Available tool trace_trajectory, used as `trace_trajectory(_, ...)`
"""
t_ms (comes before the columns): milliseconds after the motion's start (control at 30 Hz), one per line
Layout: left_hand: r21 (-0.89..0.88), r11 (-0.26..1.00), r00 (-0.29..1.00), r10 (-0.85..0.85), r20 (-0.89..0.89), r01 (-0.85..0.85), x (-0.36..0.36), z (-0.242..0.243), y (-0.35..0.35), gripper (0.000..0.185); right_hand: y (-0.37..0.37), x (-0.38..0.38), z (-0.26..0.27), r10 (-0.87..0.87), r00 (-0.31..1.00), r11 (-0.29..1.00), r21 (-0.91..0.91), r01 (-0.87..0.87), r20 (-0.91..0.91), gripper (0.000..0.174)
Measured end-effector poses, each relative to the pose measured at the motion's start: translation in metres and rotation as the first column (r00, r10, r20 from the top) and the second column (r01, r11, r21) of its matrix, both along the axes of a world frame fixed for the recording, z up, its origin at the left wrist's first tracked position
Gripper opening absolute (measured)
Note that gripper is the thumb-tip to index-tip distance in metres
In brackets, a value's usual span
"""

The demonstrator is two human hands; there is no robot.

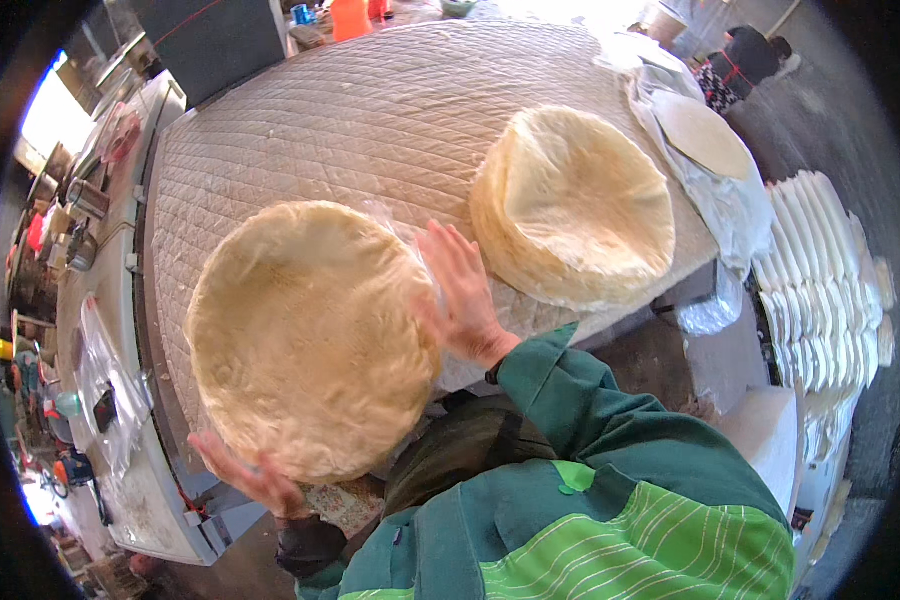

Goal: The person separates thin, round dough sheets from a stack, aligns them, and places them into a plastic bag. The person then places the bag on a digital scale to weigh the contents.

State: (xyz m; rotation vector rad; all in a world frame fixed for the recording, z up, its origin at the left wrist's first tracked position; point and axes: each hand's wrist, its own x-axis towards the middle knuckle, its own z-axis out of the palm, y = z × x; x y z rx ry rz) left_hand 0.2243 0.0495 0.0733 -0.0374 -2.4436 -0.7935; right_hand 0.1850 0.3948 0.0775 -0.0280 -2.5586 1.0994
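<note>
A thick stack of round, pale flatbreads or dough sheets (311, 337) lies near the front edge of a quilted, flour-dusted cover (322, 127). My right hand (457, 292) rests flat, fingers extended, against the stack's right side. At its lower left edge is my left hand (251, 476), slightly blurred, with the fingers spread. Clear plastic film shows between the stack and my right hand. A second tall stack of the same rounds (581, 210), its top sagging in the middle, stands to the right on the cover.
White cloth or plastic with a single pale round (701, 135) lies at the right edge. Beyond it are rows of folded white sheets (825, 292). A white chest or counter (120, 480) with a plastic bag (112, 397) stands left. Another person (742, 64) bends at the upper right.
</note>
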Motion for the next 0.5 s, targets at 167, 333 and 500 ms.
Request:
trace_trajectory(167, -0.304, 0.912, 0.935, -0.328, -0.134, 0.276, 0.026, 0.048, 0.046, 0.066, 0.005, 0.069, 0.017, 0.064, 0.998, 0.935, 0.351, -0.055, -0.016, 0.068)
trace_trajectory(333, -0.326, 0.925, 0.978, -0.16, 0.134, 0.196, 0.031, 0.005, 0.055, 0.068, 0.037, 0.092, -0.008, 0.067, 0.968, 0.914, -0.404, 0.037, 0.241, 0.057)
trace_trajectory(500, -0.497, 0.853, 0.963, -0.024, 0.268, 0.16, 0.031, -0.022, 0.053, 0.068, 0.011, 0.066, 0.002, 0.316, 0.899, 0.318, -0.927, 0.2, 0.302, 0.05)
